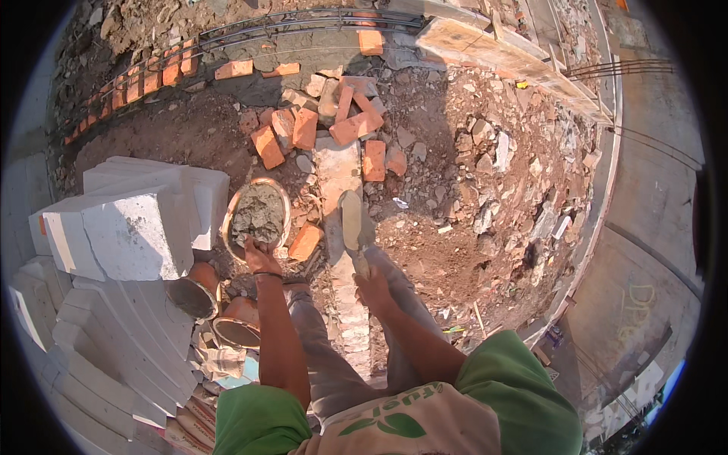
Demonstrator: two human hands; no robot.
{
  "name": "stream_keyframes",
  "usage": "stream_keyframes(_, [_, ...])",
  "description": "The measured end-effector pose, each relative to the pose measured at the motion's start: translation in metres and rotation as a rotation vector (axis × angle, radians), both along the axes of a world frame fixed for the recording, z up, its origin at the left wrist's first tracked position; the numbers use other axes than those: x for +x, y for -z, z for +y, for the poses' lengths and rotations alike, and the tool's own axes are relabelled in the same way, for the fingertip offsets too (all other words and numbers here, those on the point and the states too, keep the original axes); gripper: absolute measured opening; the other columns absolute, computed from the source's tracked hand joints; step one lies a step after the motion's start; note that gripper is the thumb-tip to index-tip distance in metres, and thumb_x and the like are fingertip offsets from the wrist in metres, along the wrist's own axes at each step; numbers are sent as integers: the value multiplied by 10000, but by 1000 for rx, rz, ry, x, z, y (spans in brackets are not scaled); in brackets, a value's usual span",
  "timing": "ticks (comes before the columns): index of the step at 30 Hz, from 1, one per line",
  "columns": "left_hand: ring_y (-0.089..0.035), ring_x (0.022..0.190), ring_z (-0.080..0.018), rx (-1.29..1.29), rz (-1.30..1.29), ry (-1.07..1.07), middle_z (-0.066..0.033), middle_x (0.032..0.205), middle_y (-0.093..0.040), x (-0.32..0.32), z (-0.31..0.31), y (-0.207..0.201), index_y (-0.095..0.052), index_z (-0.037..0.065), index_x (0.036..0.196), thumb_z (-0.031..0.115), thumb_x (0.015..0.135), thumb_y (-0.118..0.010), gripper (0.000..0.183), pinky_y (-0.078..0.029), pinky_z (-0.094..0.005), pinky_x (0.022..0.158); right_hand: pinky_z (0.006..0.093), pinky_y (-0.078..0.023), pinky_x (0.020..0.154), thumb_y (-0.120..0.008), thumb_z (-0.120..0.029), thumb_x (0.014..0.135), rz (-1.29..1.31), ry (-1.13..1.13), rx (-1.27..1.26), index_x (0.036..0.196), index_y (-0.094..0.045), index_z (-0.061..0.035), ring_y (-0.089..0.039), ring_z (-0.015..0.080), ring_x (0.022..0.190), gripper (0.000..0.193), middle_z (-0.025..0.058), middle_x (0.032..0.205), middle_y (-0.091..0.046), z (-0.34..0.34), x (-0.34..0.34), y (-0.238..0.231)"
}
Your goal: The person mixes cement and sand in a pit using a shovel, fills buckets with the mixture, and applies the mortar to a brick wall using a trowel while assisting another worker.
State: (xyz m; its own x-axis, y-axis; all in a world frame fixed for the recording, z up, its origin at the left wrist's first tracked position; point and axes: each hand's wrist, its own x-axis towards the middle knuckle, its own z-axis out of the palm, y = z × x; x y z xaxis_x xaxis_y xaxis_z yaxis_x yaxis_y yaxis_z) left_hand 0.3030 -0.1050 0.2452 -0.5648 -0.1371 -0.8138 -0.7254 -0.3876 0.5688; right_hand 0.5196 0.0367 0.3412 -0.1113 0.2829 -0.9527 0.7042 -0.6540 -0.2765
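My left hand [262, 256] is closed on the near rim of a round bucket [287, 220] filled with wet grey mortar [258, 211]. In my right hand [371, 288] is a trowel [351, 220], gripped by its handle, its long blade pointing away from me. The blade hangs over a narrow strip of brickwork [338, 159] that runs between my legs. Beside the bucket, to its right, lies an orange brick [305, 242]. Just beyond the strip's far end is a loose pile of bricks [305, 127].
Large pale blocks [125, 231] are stacked at the left, with two more buckets [194, 291] beside them. Rubble-strewn soil [436, 250] covers the right side. Steel bars [303, 18] and a row of bricks [152, 80] cross the far side; a wooden board [493, 53] stands far right.
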Motion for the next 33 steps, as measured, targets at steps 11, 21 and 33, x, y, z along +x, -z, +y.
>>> stream_keyframes(11, [-349, 520, -107, -28, -177, 750, 34, 571, -338, -6, 235, -174, -435, 130, 694, 298, 859, -548, 260, -380, -294, 524, 256, -404, 379, -505, -99, 828, 18, 793, 221, 952, -408, -87, -463, 109, 486, 158, 26, 665, -454, 77, 29, -11])
stream_keyframes(21, [-488, 600, -158, -193, 325, 1470, -41, 635, -516, -2, 412, -45, -570, -25, 753, 380, 815, -582, 410, -388, -328, 555, 254, -402, 408, -472, -94, 853, -39, 936, 139, 968, -392, -85, -448, 102, 487, 140, 26, 657, -446, 98, 34, -11])
stream_keyframes(33, [-595, 867, -329, -489, 599, 1796, -209, 868, -624, 16, 570, 109, -591, -34, 924, 425, 777, -567, 482, -444, -386, 758, 282, -428, 446, -467, -103, 843, 2, 1070, 10, 903, -373, -73, -464, 125, 527, 115, 42, 701, -437, 126, 35, -1])
